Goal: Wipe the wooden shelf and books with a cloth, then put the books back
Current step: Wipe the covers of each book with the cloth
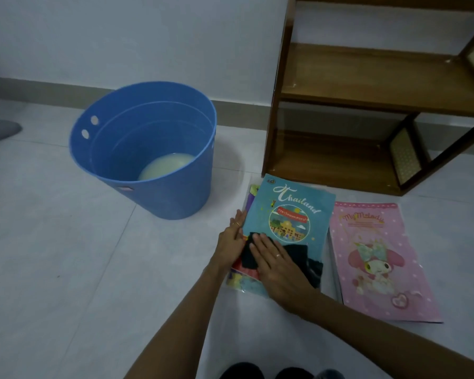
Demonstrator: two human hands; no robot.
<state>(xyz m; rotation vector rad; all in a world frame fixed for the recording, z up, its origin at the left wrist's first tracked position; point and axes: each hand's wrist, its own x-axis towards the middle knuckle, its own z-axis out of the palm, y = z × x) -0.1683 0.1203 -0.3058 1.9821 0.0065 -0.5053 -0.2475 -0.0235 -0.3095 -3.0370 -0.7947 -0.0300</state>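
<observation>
Right hand (278, 265), fingers flat, presses dark cloth (298, 258) on teal book (290, 212). Left hand (230, 242), fingers straight, steadies its 9 o'clock edge. Pink book (378, 258) lies at 3 o'clock.

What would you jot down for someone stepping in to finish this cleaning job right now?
Right hand: flat, pressing the dark cloth on the blue Thailand book.
Left hand: steadying that book's left edge.
The Thailand book tops a stack on the floor; the pink My Melody book lies beside it.
Wooden shelf: its visible shelves hold no books.
Blue bucket with milky liquid stands to the left.
Done: books taken off.
Left: finish wiping the books, then reshelve them. Whether the shelf has been wiped can't be told.
</observation>
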